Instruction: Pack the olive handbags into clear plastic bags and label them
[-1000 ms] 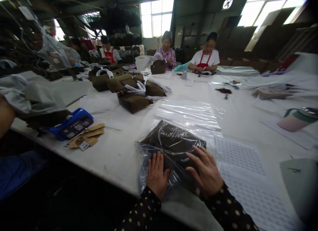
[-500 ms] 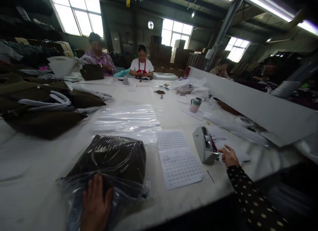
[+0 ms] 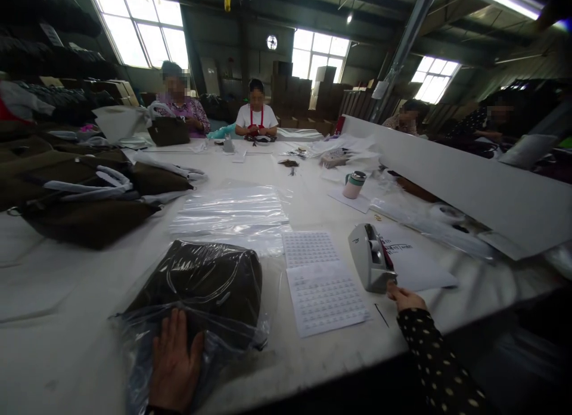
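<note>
My left hand (image 3: 176,360) lies flat, fingers stretched out, on a clear plastic bag (image 3: 147,355) at the lower left. Inside the plastic is a dark olive handbag (image 3: 210,287), lying on its side. At the right, my right hand (image 3: 406,297) has its thumb and fingers pinched together at the front lip of a grey tape dispenser (image 3: 367,257), where the tape's end comes off; the strip itself is too small to make out. A dark red roll of tape (image 3: 386,257) shows in the dispenser.
Printed sheets (image 3: 324,284) lie between my hands, with flat plastic bags (image 3: 230,215) behind. Further off stand a lidded mug (image 3: 354,184) and a white partition (image 3: 465,171). Olive handbags (image 3: 89,218) are heaped at the left. Several other people sit beyond the table (image 3: 268,385).
My right hand has moved slightly down and left, its fingers going from partly spread to pinched at the dispenser's lip. The left hand stays flat on the bagged handbag.
</note>
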A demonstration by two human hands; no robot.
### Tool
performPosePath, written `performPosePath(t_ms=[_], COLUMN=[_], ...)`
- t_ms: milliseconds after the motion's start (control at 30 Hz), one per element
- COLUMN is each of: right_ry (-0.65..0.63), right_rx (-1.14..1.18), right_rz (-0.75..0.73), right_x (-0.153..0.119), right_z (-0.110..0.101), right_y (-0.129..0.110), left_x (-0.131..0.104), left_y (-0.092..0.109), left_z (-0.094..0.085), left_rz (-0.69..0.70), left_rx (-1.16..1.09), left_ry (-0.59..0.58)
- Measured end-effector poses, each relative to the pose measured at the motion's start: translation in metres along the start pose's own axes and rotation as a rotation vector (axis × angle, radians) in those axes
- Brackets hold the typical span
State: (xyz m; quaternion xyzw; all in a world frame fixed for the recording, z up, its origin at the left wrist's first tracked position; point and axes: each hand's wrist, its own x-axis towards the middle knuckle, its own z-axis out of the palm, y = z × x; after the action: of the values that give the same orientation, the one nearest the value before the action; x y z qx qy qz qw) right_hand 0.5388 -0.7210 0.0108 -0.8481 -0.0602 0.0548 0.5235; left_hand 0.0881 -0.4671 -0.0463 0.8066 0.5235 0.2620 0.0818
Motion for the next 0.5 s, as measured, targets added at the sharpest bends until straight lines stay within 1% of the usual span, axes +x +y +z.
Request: performPosePath(t_ms=[67,133,167,200,233,267,300,367,433,467,500], right_ry=[0.013,0.022,0.003,-0.043,-0.123,-0.238,-0.388,-0.754,-1.121,-1.274,-1.396], right_rx=[-0.127,-0.241,-0.286,-0.312,-0.311,-0.282,-0.233,-0.156,-0.131,-0.134,-0.143], right_rz=[-0.038,-0.129,-0.186,-0.244,-0.301,-0.350,-0.388,-0.444,-0.498,-0.535,-0.588], right_x=[-0.004,-0.011,-0.016,-0.023,-0.030,-0.039,-0.050,-0.078,-0.115,-0.136,-0.158], right_z=[-0.008,-0.012,-0.009,-0.003,0.008,0.023,0.042,0.088,0.137,0.161,0.184], right_y=[-0.006,-0.021,-0.032,-0.045,-0.060,-0.077,-0.095,-0.134,-0.171,-0.187,-0.201], left_x=[0.000,-0.001,-0.002,-0.004,-0.005,-0.006,-0.007,-0.009,-0.010,-0.010,-0.011], left_y=[-0.001,-0.001,-0.001,0.000,0.001,0.002,0.003,0.005,0.007,0.007,0.008], left_z=[0.001,0.002,0.002,0.002,0.001,0.000,-0.002,-0.004,-0.007,-0.009,-0.010], left_rz=[0.008,0.025,0.032,0.036,0.037,0.035,0.032,0.013,-0.008,-0.018,-0.026], left_rx=[-0.007,-0.011,-0.016,-0.024,-0.034,-0.046,-0.056,-0.068,-0.077,-0.084,-0.092], left_ry=[0.005,0.013,0.023,0.037,0.052,0.065,0.072,0.063,0.048,0.044,0.043])
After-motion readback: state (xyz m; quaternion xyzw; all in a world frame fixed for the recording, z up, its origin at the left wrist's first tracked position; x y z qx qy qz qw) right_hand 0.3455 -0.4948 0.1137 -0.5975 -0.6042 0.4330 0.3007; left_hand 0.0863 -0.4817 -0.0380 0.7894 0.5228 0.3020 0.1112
